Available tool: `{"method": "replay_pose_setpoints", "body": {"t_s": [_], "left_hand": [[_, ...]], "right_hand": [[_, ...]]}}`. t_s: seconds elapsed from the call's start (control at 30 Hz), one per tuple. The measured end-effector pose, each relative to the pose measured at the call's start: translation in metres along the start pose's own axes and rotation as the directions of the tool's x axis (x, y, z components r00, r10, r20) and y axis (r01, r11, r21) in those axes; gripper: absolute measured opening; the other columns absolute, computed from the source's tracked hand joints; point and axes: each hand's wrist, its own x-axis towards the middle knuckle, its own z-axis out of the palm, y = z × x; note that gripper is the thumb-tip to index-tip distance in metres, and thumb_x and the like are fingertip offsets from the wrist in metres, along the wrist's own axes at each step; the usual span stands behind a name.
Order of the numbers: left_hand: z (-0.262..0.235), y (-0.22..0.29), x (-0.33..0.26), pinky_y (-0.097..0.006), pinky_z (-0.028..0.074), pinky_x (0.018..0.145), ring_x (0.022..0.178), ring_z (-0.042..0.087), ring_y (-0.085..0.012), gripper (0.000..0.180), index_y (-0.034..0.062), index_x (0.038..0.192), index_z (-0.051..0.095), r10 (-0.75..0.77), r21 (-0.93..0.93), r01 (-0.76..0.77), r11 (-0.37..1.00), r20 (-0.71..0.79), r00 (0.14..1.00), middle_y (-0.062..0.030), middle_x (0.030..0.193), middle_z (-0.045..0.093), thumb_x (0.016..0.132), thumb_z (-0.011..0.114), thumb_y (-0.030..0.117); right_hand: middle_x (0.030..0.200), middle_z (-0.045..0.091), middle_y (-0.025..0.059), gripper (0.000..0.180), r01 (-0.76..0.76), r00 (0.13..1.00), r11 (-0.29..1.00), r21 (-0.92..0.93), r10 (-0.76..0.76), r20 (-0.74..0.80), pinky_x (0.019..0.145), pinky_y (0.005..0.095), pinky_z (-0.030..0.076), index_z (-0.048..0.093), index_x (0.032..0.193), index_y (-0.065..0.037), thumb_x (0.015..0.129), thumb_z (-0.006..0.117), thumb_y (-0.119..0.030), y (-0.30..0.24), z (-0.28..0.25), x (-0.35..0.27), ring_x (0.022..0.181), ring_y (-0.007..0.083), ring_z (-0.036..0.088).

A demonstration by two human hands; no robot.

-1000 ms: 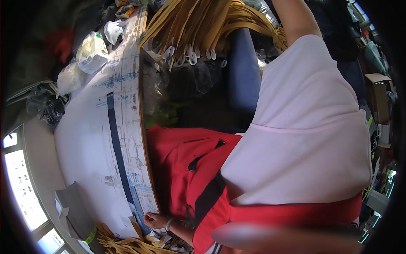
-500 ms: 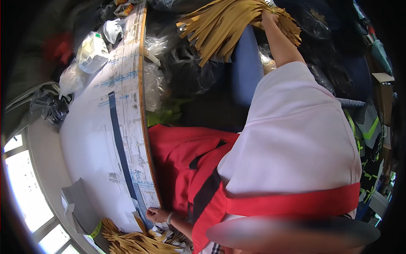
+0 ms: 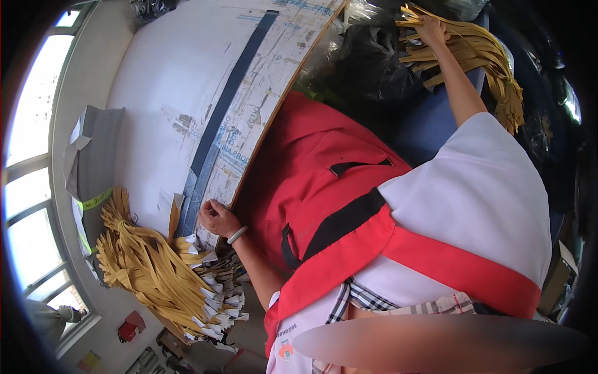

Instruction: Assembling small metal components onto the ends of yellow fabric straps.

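Observation:
My right hand (image 3: 430,28) reaches out at the top right, shut on a thick bundle of yellow strips (image 3: 486,59) that droops to the right over a blue surface (image 3: 423,128). At the near edge of the white table (image 3: 168,93), my left hand (image 3: 215,218) rests as a closed fist, a pale bracelet on its wrist. Right beside it lies a big pile of the same yellow strips (image 3: 149,268) with white paper tags (image 3: 218,293) at their ends. A single tan strip (image 3: 174,215) lies just left of the fist. I wear a white shirt and a red apron.
A dark blue tape stripe (image 3: 230,100) runs along the table. A grey flat stack (image 3: 93,156) bound with a yellow-green band sits at the table's left end. Black and clear plastic bags (image 3: 355,56) are heaped past the table edge. Windows line the left side.
My right hand has carried the bundle further out to the right, and the strips now hang down instead of fanning across the top. The left fist has stayed at the table edge.

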Motion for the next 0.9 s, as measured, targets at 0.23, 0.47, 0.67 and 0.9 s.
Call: {"method": "replay_pose_setpoints", "body": {"t_s": [0.23, 0.47, 0.67, 0.9], "left_hand": [[0.011, 0.006, 0.015, -0.04, 0.044, 0.071, 0.075, 0.055, -0.0259, 0.009, 0.0054, 0.082, 0.064, -0.067, -0.221, 0.074, 0.973, 0.039, 0.997, -0.008, 0.077, 0.057, 0.083, 0.069, 0.013], [-0.05, -0.052, 0.049, -0.021, 0.049, 0.066, 0.072, 0.059, -0.0061, 0.011, 0.0013, 0.099, 0.066, -0.293, -0.5, 0.401, 0.768, 0.283, 0.913, 0.0, 0.083, 0.065, 0.09, 0.069, 0.008], [-0.08, -0.127, 0.166, -0.03, 0.053, 0.078, 0.088, 0.066, -0.0172, 0.035, 0.0017, 0.114, 0.067, -0.283, -0.088, 0.307, 0.948, 0.208, 0.936, -0.0108, 0.1, 0.069, 0.087, 0.074, 0.022], [-0.095, -0.214, 0.304, -0.043, 0.044, 0.103, 0.122, 0.054, -0.0356, 0.047, 0.0027, 0.127, 0.059, -0.181, 0.68, -0.007, 0.733, 0.206, 0.962, -0.0203, 0.131, 0.056, 0.091, 0.063, 0.034]], "right_hand": [[0.109, 0.069, 0.0128, 0.032, 0.512, 0.808, 0.831, 0.22, -0.552, 0.207, 0.087, 0.0403, 0.052, 0.067, 0.112, -0.009, 0.087, 0.062, -0.028, -0.077, -0.013, 0.003, 0.102, 0.0306, 0.066], [0.094, 0.067, 0.0045, 0.021, 0.49, 0.626, 0.352, 0.798, -0.779, -0.04, 0.078, 0.0251, 0.049, 0.065, 0.113, -0.003, 0.096, 0.06, -0.016, -0.303, -0.085, -0.133, 0.083, 0.0105, 0.061], [0.087, 0.065, 0.0083, 0.013, 0.626, 0.284, 0.009, 0.78, -0.934, -0.217, 0.066, 0.0279, 0.049, 0.064, 0.104, -0.005, 0.092, 0.062, -0.008, -0.402, -0.102, -0.243, 0.072, 0.0175, 0.064], [0.085, 0.066, 0.0062, 0.012, 0.658, 0.436, 0.257, 0.708, -0.897, -0.08, 0.061, 0.0312, 0.05, 0.065, 0.103, -0.01, 0.091, 0.063, -0.013, -0.421, -0.111, -0.263, 0.068, 0.0209, 0.065]]}}
